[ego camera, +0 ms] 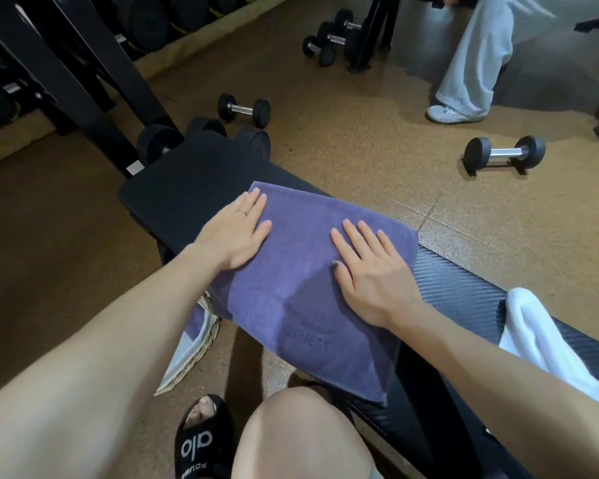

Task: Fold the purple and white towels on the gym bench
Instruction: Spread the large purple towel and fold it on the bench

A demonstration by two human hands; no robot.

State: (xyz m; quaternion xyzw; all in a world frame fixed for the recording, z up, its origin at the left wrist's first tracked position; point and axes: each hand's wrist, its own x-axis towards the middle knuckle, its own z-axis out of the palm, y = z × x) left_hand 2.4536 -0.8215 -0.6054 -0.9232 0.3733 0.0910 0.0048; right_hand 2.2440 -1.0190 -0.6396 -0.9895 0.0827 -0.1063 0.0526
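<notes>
Nearest, a bare knee (301, 433) rises beside the gym bench (194, 188). Both hands lie flat, fingers straight and slightly spread, on the folded purple towel (301, 285) draped across the bench: left hand (236, 233) at its far-left edge, right hand (370, 267) right of centre. Right of it on the bench, the white towel (540, 337) lies bunched.

Bare gym bench (173, 198) lies beyond the purple towel (301, 288); white towel (540, 333) crowds the right.
</notes>
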